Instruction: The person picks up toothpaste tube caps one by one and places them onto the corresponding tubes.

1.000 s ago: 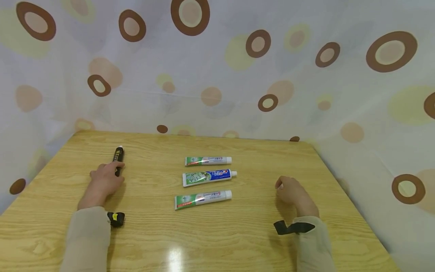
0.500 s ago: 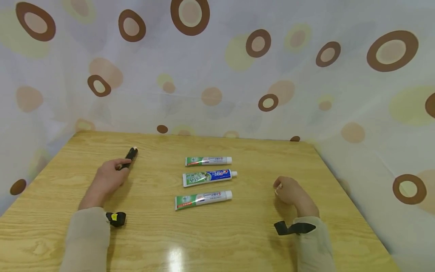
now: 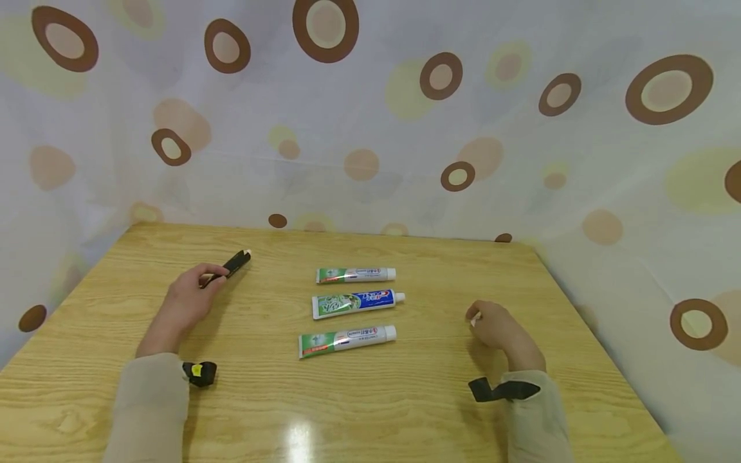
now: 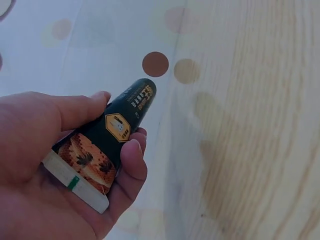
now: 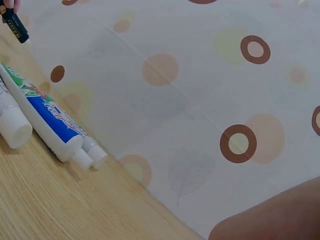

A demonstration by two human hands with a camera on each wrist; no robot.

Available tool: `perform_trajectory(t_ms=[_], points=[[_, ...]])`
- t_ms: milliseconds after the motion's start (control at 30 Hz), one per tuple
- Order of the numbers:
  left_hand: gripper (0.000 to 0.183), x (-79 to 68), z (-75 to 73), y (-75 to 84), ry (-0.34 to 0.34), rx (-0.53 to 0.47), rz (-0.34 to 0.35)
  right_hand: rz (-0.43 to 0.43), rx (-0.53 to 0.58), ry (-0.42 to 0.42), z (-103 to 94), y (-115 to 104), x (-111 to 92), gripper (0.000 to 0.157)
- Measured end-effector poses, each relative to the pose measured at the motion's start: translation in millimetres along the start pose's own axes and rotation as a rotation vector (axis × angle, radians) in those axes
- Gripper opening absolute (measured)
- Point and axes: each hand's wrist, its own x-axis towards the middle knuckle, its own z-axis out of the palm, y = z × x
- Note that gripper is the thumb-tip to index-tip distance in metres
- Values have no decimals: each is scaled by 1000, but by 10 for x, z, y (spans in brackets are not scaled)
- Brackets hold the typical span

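My left hand (image 3: 190, 301) grips a black tube (image 3: 236, 262), seemingly toothpaste, lifted off the table at the left. In the left wrist view, thumb and fingers wrap the tube (image 4: 117, 127), which has an orange picture and a pale flat crimped end toward the palm. Three toothpaste tubes lie in a column at mid-table: a green and white one (image 3: 356, 275) at the back, a green and blue one (image 3: 354, 303) in the middle, another green and white one (image 3: 347, 341) nearest me. My right hand (image 3: 494, 323) rests loosely curled on the right, apart from the tubes; its fingertips are mostly hidden.
The wooden tabletop (image 3: 347, 399) carries all the tubes. A white sheet (image 3: 359, 116) with brown and yellow circles rises along its back and sides. Black straps (image 3: 502, 390) sit around the sleeves' cuffs.
My left hand has picked the black tube up and turned it, moving its cap end to the right. The three middle tubes stay put, and my right hand barely shifts.
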Motion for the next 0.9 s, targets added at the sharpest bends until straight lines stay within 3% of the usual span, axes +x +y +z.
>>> perform_trajectory(t_ms=[333, 500, 733, 900], points=[[43, -17, -17, 75, 29, -206, -29, -51, 20, 29, -34, -36, -9, 22], [50, -34, -26, 121, 45, -233, 25, -66, 46, 52, -14, -31, 0, 25], [47, -67, -23, 189, 59, -369, 76, -54, 115, 60, -6, -39, -3, 26], [42, -70, -35, 228, 57, -358, 82, -63, 127, 81, -13, -68, -15, 27]])
